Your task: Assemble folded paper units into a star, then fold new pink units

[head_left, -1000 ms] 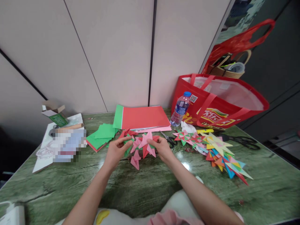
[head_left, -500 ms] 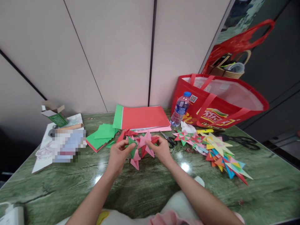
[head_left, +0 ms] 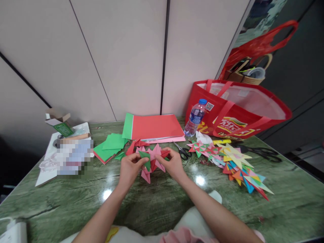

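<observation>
A folded paper star (head_left: pixel 152 162) of pink, red and green points is held between both hands just above the green marble table (head_left: pixel 157 202). My left hand (head_left: pixel 130 168) pinches its left side, at a green point, with the fingers closed. My right hand (head_left: pixel 172 163) grips its right side with the fingers closed on the paper. Loose red folded pieces (head_left: pixel 138 144) lie just behind the star.
A stack of red, green and pink paper sheets (head_left: pixel 153 127) lies at the back, green squares (head_left: pixel 110 145) to its left. Scissors (head_left: pixel 182 151), a water bottle (head_left: pixel 195 116), a red bag (head_left: pixel 238 109), several finished stars (head_left: pixel 235 163) and black scissors (head_left: pixel 263 152) lie right. A tray (head_left: pixel 63 153) stands left.
Both hands have drawn closer together around the paper star, and a green point has been brought onto its left side. Everything else on the table stays put.
</observation>
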A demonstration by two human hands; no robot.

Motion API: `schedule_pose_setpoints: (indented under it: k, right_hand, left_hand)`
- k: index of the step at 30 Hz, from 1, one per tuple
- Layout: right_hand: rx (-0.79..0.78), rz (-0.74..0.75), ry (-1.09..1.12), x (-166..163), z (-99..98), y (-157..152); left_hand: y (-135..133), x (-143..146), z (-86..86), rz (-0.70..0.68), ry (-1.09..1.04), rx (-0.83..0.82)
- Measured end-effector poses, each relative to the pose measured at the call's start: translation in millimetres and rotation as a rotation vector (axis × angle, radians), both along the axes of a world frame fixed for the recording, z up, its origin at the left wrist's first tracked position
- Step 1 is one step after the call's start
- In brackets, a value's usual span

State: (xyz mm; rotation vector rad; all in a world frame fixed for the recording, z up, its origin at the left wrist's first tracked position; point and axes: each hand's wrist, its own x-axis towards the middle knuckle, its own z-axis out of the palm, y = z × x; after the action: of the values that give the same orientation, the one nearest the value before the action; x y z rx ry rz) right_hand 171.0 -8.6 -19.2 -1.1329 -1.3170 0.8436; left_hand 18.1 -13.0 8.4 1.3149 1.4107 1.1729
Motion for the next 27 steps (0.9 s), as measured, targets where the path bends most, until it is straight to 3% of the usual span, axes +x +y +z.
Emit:
schedule_pose_setpoints:
  k: [15,27]
  right_hand:
    - [-0.037,0.104,-0.038,0.4,-1.0,-0.5]
    - [-0.028,0.138,-0.04,0.0,-0.6,-0.3]
  left_hand:
    - [-0.7,2.8,4.5,0.021,-0.09,0.028]
    - [-5.2,8.6,1.4,0.127,-0.09,0.007]
